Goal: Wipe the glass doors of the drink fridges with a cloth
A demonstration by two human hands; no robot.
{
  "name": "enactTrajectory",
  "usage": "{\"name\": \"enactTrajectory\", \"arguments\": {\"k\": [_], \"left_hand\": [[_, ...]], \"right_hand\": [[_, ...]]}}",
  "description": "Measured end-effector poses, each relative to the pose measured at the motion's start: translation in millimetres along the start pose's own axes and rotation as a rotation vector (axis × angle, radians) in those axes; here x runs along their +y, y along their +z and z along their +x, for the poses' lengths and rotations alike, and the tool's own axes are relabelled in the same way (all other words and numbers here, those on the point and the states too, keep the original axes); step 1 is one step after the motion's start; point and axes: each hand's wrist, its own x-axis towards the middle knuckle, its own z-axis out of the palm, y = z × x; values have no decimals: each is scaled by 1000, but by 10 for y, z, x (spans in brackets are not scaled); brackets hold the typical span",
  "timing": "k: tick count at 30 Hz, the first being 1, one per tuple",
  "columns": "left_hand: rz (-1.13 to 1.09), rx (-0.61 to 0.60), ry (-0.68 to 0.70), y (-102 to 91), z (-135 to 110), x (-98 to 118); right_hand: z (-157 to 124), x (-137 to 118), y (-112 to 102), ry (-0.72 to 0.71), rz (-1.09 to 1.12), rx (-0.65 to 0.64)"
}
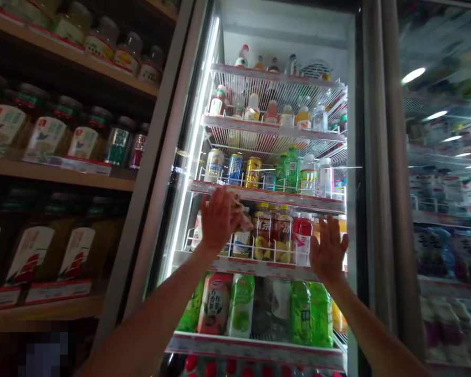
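My left hand point(216, 220) is raised before the lit drinks fridge, fingers upward, with a crumpled pale cloth point(241, 213) at its thumb side. Part of the cloth is hidden behind the hand. Farther right, my right hand point(328, 251) is up with its fingers apart and nothing in it. Faint reflections show on the glass door point(192, 157) in front of the shelves. Both hands are at the glass; whether the palms touch it I cannot tell. Behind them stand iced tea bottles point(262, 230) and a pink-labelled bottle point(302, 241).
Cans point(253, 173) and green bottles point(292, 170) line the shelf above the hands. Large green bottles point(321, 314) and a red carton-like bottle point(215, 303) stand below. Wooden shelves point(63, 170) with juice bottles are at left. A second glass-fronted fridge point(447, 209) is at right.
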Motion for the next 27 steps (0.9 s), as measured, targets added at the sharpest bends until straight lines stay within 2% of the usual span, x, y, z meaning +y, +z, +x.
{"name": "enactTrajectory", "arguments": {"k": [2,3,5,7,9,10,12,15,17,18,20,22,24,25,27], "left_hand": [[6,16,-67,-40,65,-183],[-1,0,-66,-40,71,-166],[-40,-56,-2,-9,32,75],[-98,-98,92,45,-45,471],[-123,-113,114,95,-114,805],[-120,-121,113,112,-135,883],[-92,-140,114,113,-146,795],[-19,-148,98,17,-111,205],[56,-133,-21,-70,-89,-179],[77,-140,-59,-100,-91,-280],[84,-149,-89,-110,-135,-237],[44,-166,-23,-53,-229,57],[-17,-203,120,21,-330,377],[-40,-213,187,44,-366,469],[-55,-231,251,28,-393,430]], "right_hand": [[-29,-5,0,-17,-29,16],[-42,-19,-4,-25,-36,21],[-59,-43,-13,-46,-39,29],[-66,-43,-19,-61,-32,39],[-68,-22,-26,-67,-26,45],[-69,-8,-29,-69,-23,47],[-71,17,-36,-77,-14,44],[-76,22,-34,-80,-7,38],[-82,-3,-22,-61,-22,26],[-86,-21,-15,-46,-35,16],[-94,-57,-1,-13,-59,-3],[-104,-81,2,4,-75,-22],[-113,-82,-10,4,-88,-37],[-117,-77,-20,1,-93,-46],[-127,-65,-42,0,-102,-65]]}}
